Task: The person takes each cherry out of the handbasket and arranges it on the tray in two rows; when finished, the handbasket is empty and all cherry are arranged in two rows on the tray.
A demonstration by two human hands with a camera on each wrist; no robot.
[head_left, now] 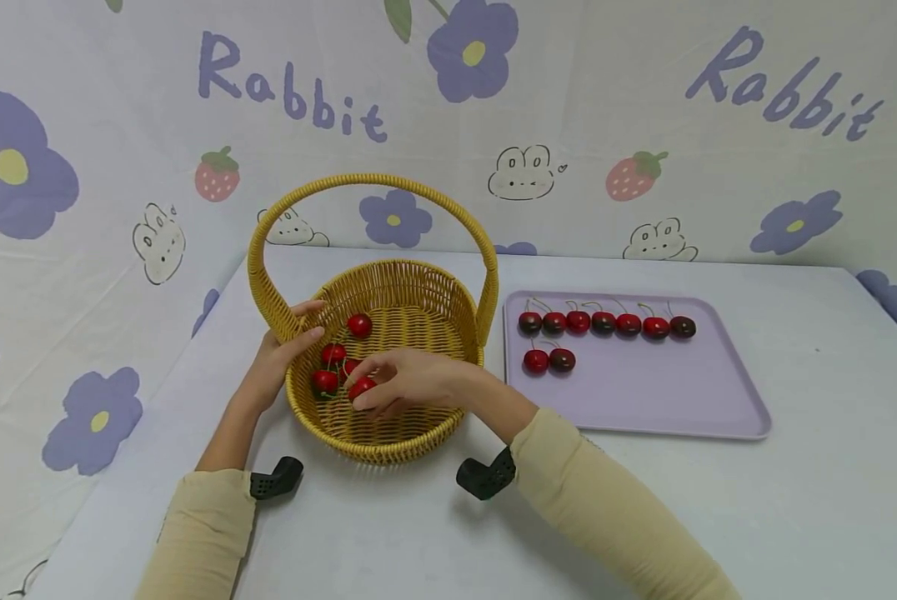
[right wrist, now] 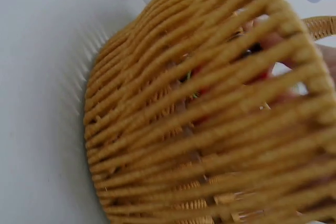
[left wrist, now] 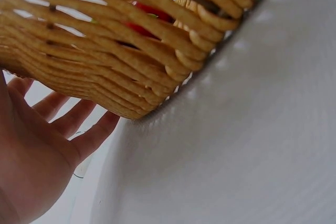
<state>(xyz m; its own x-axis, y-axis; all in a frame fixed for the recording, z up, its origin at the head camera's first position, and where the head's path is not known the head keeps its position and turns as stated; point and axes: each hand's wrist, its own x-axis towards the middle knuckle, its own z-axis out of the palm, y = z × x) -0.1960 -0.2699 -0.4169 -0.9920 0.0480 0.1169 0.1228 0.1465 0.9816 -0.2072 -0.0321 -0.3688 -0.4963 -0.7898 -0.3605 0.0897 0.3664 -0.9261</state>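
Note:
A yellow woven basket [head_left: 388, 450] with a tall arched handle stands on the table. My left hand [head_left: 278, 354] holds its left rim by the handle's foot, thumb over the edge; in the left wrist view the fingers [left wrist: 84, 114] lie spread against the outer wall. Reaching inside from the right, my right hand [head_left: 407, 379] has thumb and fingertips around a red cherry [head_left: 362, 388]. Other cherries lie near it on the basket's left side, among them one farther back [head_left: 359, 325] and a stemmed one [head_left: 324, 382]. The basket's weave hides most of the right hand in the right wrist view.
Right of the basket lies a lilac tray [head_left: 658, 396]. Along its back edge runs a row of several cherries [head_left: 603, 323], stems pointing back; two more cherries [head_left: 562, 360] sit in front at the left. A printed cloth [head_left: 433, 125] hangs behind the white table [head_left: 816, 358].

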